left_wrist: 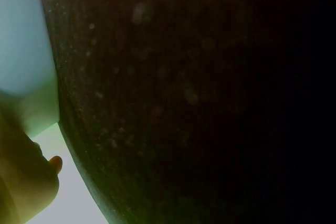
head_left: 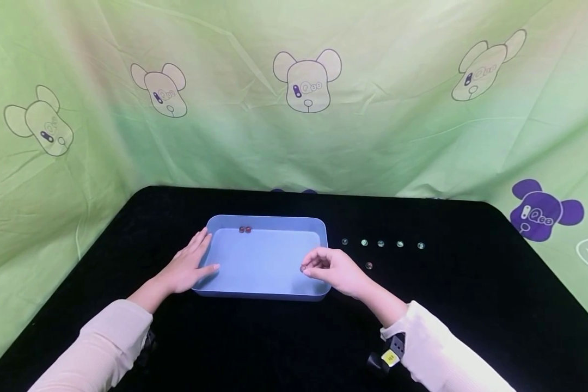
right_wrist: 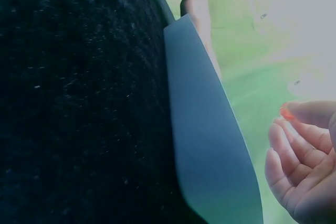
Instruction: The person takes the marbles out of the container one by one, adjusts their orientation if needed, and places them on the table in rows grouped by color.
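Note:
A blue rectangular tray (head_left: 259,296) lies on the black cloth. Two dark red glass marbles (head_left: 245,230) sit side by side in it near the back wall. My left hand (head_left: 183,267) rests on the tray's left rim, fingers straight and thumb reaching over the inside. Above the tray's right part, my right hand (head_left: 335,269) pinches a small red marble (right_wrist: 286,111) between thumb and forefinger. Only part of the left hand (left_wrist: 26,177) shows in the left wrist view.
Right of the tray, several clear glass marbles (head_left: 380,244) form a row on the black-covered table (head_left: 470,305). A single reddish marble (head_left: 369,265) lies in front of them. A green printed curtain (head_left: 225,136) hangs behind the table.

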Demonstrator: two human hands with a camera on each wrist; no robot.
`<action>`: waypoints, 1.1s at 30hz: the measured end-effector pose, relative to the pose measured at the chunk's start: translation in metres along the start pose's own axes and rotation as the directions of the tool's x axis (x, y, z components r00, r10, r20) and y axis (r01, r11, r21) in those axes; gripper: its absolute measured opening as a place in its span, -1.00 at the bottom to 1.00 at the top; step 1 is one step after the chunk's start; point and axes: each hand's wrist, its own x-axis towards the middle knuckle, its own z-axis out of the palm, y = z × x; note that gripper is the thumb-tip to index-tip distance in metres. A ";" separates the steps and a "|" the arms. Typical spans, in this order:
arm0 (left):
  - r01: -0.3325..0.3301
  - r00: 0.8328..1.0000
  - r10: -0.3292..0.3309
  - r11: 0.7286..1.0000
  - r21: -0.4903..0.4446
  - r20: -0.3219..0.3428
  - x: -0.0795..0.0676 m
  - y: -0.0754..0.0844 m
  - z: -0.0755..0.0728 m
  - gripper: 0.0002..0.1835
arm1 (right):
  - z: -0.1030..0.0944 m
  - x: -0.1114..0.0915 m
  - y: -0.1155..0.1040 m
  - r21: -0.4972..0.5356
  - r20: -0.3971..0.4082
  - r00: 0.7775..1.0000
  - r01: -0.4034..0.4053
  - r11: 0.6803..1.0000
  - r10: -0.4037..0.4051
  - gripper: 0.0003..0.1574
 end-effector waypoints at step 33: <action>-0.013 1.000 0.013 1.000 -0.016 -0.005 -0.002 0.002 -0.001 -0.17 | -0.034 -0.066 0.024 0.046 -0.164 0.984 -0.063 0.997 0.070 -0.82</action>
